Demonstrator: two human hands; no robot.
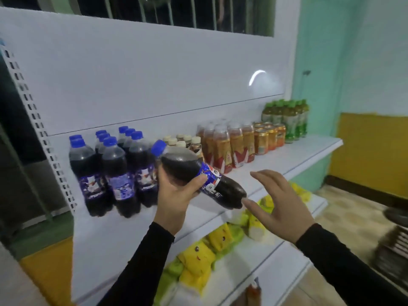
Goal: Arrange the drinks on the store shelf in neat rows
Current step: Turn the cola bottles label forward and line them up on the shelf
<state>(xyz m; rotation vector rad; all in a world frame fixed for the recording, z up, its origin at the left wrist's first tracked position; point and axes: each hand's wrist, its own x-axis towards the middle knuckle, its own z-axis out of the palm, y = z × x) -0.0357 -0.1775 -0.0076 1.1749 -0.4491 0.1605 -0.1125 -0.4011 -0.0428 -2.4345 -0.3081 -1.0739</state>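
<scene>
Above the white shelf [287, 160], left hand [176, 195] grips a tilted cola bottle [198, 171]; right hand [280, 202] hovers, fingers spread.

Left hand [176, 191] curled in a grip, right hand [279, 203] open with fingers spread, both forearms raised.

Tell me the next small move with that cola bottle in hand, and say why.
Probably turn the cola bottle upright and set it on the shelf beside the standing cola bottles. The left hand grips it tilted, cap up-left, base towards the open right hand, which holds nothing and could steady the base. Bare shelf shows in front of that group.
</scene>
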